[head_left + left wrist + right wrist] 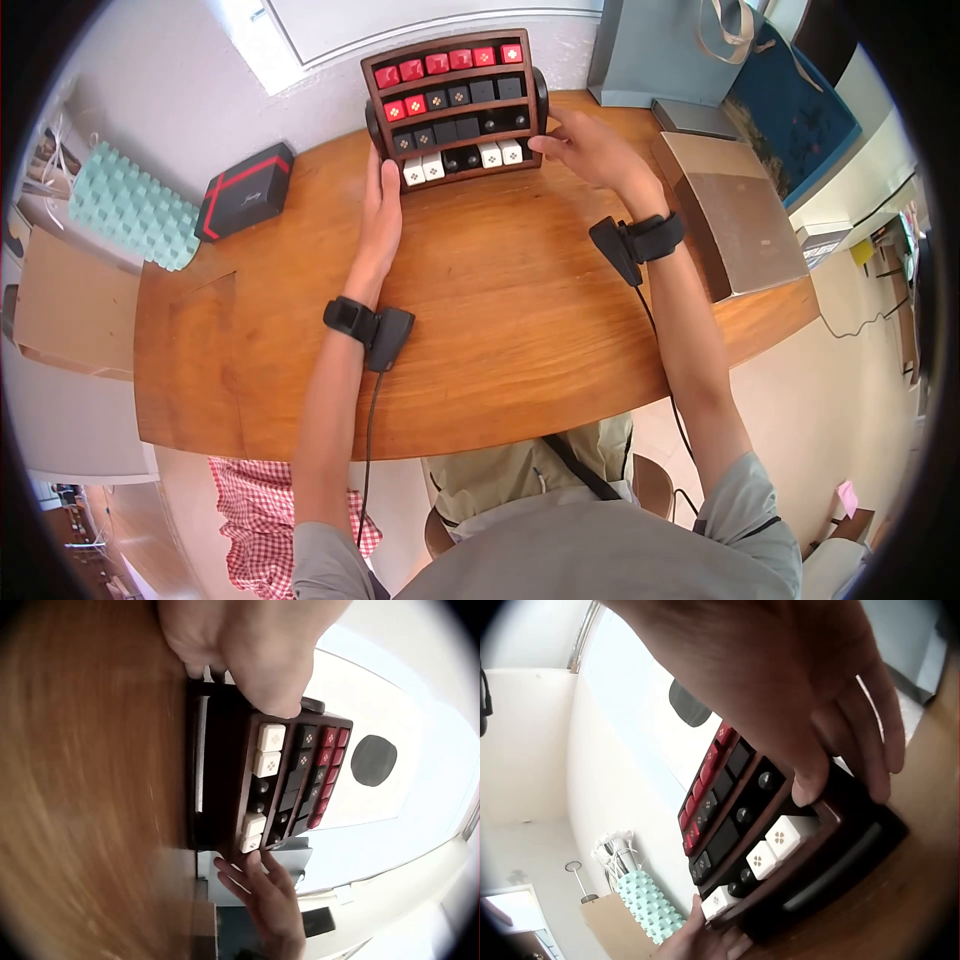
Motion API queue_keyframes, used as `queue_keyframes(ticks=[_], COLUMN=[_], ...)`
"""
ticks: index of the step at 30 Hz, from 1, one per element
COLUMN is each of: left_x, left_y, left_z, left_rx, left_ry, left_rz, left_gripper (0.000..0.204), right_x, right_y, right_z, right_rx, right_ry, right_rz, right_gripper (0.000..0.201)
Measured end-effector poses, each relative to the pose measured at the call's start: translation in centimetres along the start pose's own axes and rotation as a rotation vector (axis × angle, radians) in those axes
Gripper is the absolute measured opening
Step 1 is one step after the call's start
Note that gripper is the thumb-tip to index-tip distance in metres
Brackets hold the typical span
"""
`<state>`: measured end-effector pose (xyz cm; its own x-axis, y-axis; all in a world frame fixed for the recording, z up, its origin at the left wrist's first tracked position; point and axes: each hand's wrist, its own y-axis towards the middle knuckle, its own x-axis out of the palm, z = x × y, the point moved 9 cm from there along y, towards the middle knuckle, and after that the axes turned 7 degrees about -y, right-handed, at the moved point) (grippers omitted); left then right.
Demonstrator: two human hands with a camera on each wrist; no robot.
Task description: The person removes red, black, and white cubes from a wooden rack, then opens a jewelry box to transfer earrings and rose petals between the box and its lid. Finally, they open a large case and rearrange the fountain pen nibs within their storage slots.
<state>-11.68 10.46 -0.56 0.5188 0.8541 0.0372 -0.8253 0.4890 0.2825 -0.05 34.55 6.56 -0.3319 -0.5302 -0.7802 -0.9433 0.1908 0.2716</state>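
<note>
A dark wooden rack (450,79) with four tiers of keycap-like pieces stands at the table's back. Red pieces fill its top tier; red and black ones share the second. The third holds black pieces and two round knobs at the right; white pieces (781,836) flank two dark knobs on the lowest. My left hand (380,220) grips the rack's left side, thumb at the front edge. On the right side, my right hand (600,155) holds the lower corner, thumb (810,784) on the front and fingers around the side. Some left fingertips are hidden in the left wrist view.
A black box with red ribbon (245,192) and a green bumpy roller (130,205) lie left. At the right are a brown box (735,215), a grey bag (645,55) and a blue bag (790,120). A wall rises behind the rack. Cables run from both wrists.
</note>
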Motion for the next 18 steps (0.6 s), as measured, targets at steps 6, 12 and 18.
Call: queue_keyframes(ticks=[6,12,18], left_x=[-0.7,-0.3,-0.6], left_y=[1.6,3.6,4.6], left_z=[-1.0,-1.6,-1.6], left_rx=[0.005,0.017,0.033], left_ry=[-0.038,-0.079,-0.100], left_rz=[0.023,0.039,0.045], left_gripper=[0.076,0.076,0.076], right_x=[1.0,1.1,1.3], right_y=[0.6,2.0,2.8], right_z=[0.8,1.4,1.3], right_rx=[0.130,0.156,0.192], right_ry=[0.034,-0.087,-0.051], right_rz=[0.089,0.066,0.057], right_gripper=[0.034,0.038,0.041])
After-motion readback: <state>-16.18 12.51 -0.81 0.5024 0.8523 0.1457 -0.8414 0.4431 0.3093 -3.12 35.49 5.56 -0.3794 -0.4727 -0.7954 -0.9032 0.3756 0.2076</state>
